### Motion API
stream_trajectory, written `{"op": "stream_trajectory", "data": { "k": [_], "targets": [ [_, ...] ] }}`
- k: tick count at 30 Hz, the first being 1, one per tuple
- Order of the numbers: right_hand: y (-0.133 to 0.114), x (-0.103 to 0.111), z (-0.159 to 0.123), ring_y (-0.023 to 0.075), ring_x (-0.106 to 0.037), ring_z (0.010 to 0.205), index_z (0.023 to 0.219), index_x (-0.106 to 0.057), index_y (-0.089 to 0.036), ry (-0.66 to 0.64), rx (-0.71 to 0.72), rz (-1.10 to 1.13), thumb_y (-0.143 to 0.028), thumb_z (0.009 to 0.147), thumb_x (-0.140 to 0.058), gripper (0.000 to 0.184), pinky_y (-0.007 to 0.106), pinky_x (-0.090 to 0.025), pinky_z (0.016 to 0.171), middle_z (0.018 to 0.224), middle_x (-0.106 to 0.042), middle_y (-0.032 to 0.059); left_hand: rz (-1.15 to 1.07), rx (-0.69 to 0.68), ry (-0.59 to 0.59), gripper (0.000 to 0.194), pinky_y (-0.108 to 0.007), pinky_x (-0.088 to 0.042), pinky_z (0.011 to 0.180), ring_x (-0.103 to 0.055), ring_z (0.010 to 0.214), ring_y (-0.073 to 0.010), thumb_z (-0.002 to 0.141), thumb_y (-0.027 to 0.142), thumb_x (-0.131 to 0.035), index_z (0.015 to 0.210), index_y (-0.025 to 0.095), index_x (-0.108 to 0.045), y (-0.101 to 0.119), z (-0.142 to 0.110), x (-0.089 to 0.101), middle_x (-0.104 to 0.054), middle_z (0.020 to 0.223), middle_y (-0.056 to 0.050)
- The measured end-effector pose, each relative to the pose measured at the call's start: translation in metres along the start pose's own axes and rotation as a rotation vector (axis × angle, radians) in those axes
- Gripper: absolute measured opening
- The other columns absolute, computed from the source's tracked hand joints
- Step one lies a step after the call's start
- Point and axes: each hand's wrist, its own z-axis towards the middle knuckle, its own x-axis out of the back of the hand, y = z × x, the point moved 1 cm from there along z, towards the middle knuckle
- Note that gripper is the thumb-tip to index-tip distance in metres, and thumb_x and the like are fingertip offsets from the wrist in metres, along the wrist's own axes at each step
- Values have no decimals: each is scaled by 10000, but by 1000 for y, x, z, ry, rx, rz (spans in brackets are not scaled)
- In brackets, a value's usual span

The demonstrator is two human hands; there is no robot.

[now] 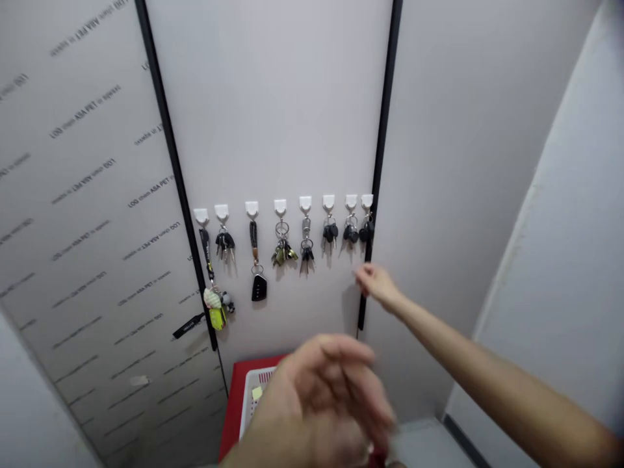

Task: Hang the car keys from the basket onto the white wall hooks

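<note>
Several key bunches hang in a row from white hooks on the pale wall panel. My right hand point(373, 283) is by the wall, its fingers curled together just below the rightmost black keys point(366, 230) and apart from them. I see nothing in that hand. Beside those keys hangs another black-headed bunch point(350, 231). My left hand point(326, 396) is close to the camera at the bottom middle, palm partly showing. Its fingers are loosely bent and apart from the thumb, slightly blurred, and no object shows in it.
A white plastic basket point(247, 396) with a yellow item sits on a red surface point(234, 390), partly hidden by my left hand. At the far left hook hangs a lanyard with a bright yellow key case point(218, 318). A black car key fob point(259, 287) hangs nearby. Black vertical strips point(385, 123) edge the panel.
</note>
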Motion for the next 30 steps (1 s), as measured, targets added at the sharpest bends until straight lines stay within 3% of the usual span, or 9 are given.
{"op": "stream_trajectory", "data": {
  "k": [2,4,7,10,12,20,24,26,30],
  "targets": [
    [15,-26,-25,29,-266,281,611,-449,-150,-327,-46,-70,-197,604,-434,50,164,-213,288,349,-314,-92,7,0,154,406,-181,-334,490,-412,508,-56,614,145,-512,997,202,-391,19,33,14,-428,549,44],
    [10,-45,-45,29,-243,299,857,-458,-144,-471,25,-61,-146,590,-440,267,166,-209,311,364,-291,-105,27,-53,329,536,-165,-300,468,-339,441,-34,607,125,-489,1097,165,-277,33,56,31,-344,476,82],
    [-35,-56,-67,45,-275,359,1156,-199,-200,-430,295,108,-125,626,-423,581,179,-256,368,425,-299,-96,72,-259,449,695,-157,-276,448,-302,417,-30,623,125,-457,1187,183,-55,53,66,51,-315,462,97],
    [-92,-52,-82,69,-303,402,1196,2,-270,-295,553,333,-155,666,-413,683,203,-289,399,468,-309,-79,124,-485,475,765,-164,-285,444,-316,422,-36,626,113,-459,1191,236,41,78,57,56,-332,471,91],
    [-115,-53,-88,77,-306,404,1194,53,-278,-258,630,428,-169,678,-406,699,212,-289,392,468,-308,-76,129,-543,464,779,-169,-292,437,-324,419,-41,622,104,-464,1192,243,48,89,53,55,-339,469,88],
    [-123,-81,-89,53,-305,408,1200,14,-259,-354,607,519,-131,661,-418,703,183,-299,403,459,-310,-89,40,-478,377,761,-165,-306,444,-344,432,-40,622,113,-473,1190,263,12,81,58,62,-357,474,88],
    [-116,-94,-77,48,-309,402,1202,-32,-232,-335,554,454,-149,661,-413,667,179,-314,413,456,-312,-93,92,-440,436,741,-162,-311,455,-350,427,-38,627,138,-468,1188,251,3,68,62,82,-362,474,92],
    [-108,-104,-62,48,-332,414,1186,-142,-197,-256,490,373,-173,657,-414,595,187,-336,440,472,-336,-85,169,-412,599,717,-178,-341,509,-399,479,-48,617,153,-474,1183,239,-41,58,69,101,-413,528,76],
    [-99,-129,-31,75,-453,573,1051,-381,-125,-122,389,194,-225,626,-438,440,224,-385,577,697,-495,10,404,-299,1118,635,-258,-355,695,-443,834,-131,569,214,-519,1120,194,-205,34,86,144,-459,919,-53]
  ]
}}
